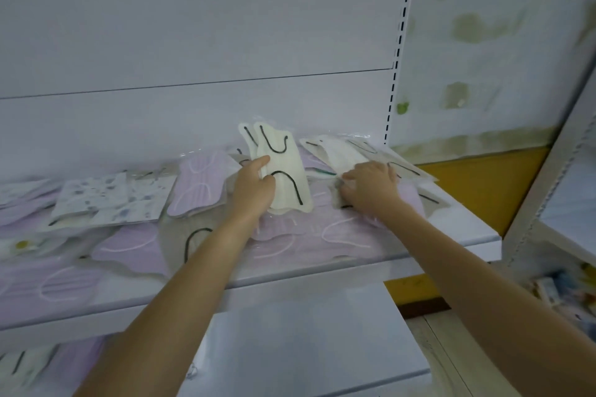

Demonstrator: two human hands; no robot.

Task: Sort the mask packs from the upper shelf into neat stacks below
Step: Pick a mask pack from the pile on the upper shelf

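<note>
On the upper shelf (pixel 458 222), loose mask packs cover nearly the whole board up to its front lip, and we find bare surface only at the right end, close to the slotted upright (pixel 400 42). Behind the packs the white back panel (pixel 193 42) rises flat, and a neighbouring shelf unit (pixel 548 171) closes in on the right. The lower shelf (pixel 306 348) lies open and white across its middle and right, with a few blurred packs (pixel 25 361) at its far left. Our left hand (pixel 254 185) grips a pair of cream packs (pixel 283 167) and holds them upright above the pile, thumb across the front, fingers hidden behind. They are pale cream in clear wrap, with dark curved ear loops. Our right hand (pixel 371 185) rests palm down on a wrapped pack near the rear cream packs (pixel 342 151). Its fingers are bent at the tips, and whether they pinch it we cannot tell. Lilac packs (pixel 196 187) with white loops and speckled patterned packs (pixel 109 200) overlap untidily to the left.
</note>
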